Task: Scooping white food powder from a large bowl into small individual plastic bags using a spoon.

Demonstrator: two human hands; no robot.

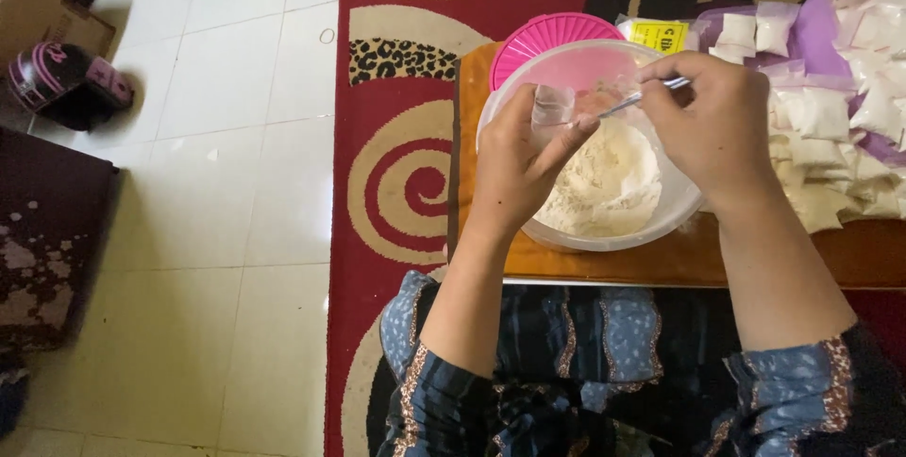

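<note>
Two hands (pixel 514 160) (pixel 708 122) over flour bowl (pixel 679 211), packets (pixel 830 117) crowding right edge

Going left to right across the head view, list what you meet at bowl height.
Helmet → white tiled floor → patterned rug → left hand holding a small clear bag → right hand with a spoon → pile of filled packets.

Head view of 1 person: 2 bare hands, left hand (pixel 517 166) and right hand (pixel 710 126), with forearms uncovered. Sleeves (pixel 429 391) are pushed up near the elbows: dark blue fabric with pale blue patches, brown-orange trim bands and small speckled motifs, matching the garment.
</note>
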